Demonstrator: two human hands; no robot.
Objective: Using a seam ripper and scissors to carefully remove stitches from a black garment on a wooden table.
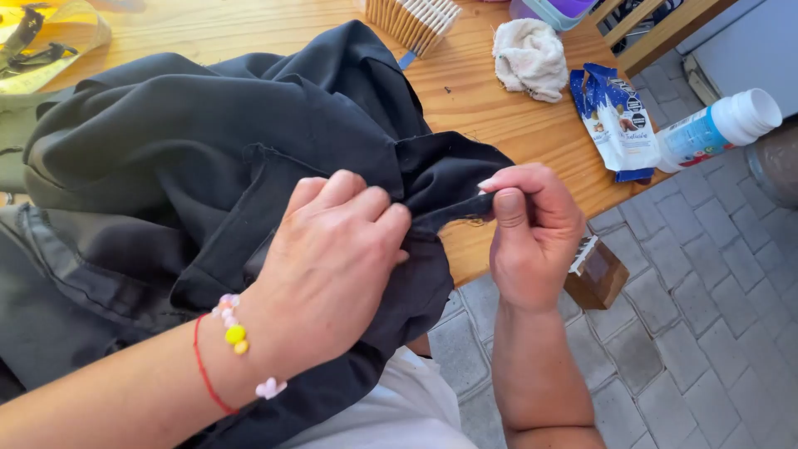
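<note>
Garment: a black garment (208,158) lies bunched over the near left of the wooden worktop (499,116), spilling toward the person's lap.
Left hand: the left hand (332,258) is curled, knuckles up, gripping a fold of the cloth just left of the drawn-out strip.
Right hand: the right hand (532,237) pinches a narrow black strip (453,212) of the fabric between thumb and forefinger, off the worktop's near edge.
Doing it well: judging by the grip, keep the strip taut between both hands and hold close to the work point so the cloth cannot slip.
Far right: a white cloth (529,58), a blue snack packet (615,120) and a white bottle (719,129).
</note>
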